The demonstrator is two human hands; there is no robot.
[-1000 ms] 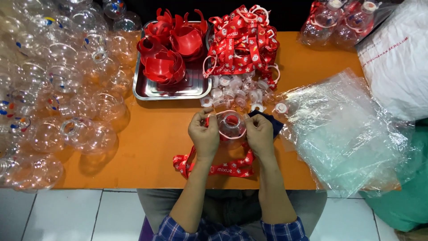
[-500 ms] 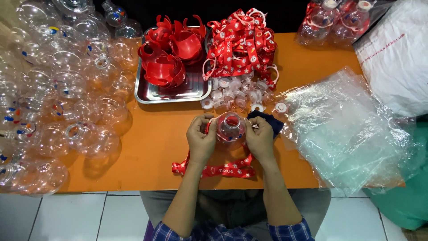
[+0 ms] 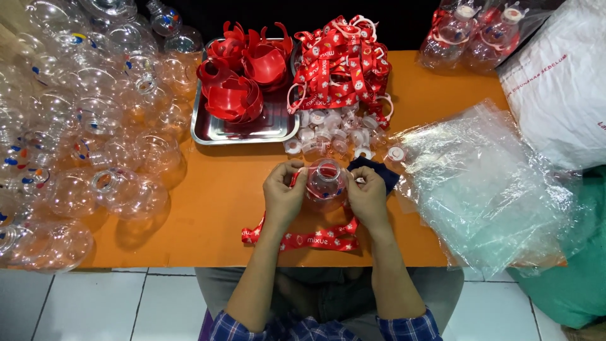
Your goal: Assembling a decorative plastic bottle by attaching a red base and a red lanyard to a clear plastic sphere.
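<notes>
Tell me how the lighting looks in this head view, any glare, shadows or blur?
Head view: bright, even overhead light; sharp focus on the left hand, right hand and clear bottle. Glare speckles the clear bottles pile, the plastic bags and the steel tray. Soft shadows fall on the orange table. Edges bend slightly.

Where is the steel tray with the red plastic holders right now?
In the head view, the rectangular steel tray sits at the far middle of the orange table, between the clear round plastic bottles on the left and the red strap pile on the right.
</notes>
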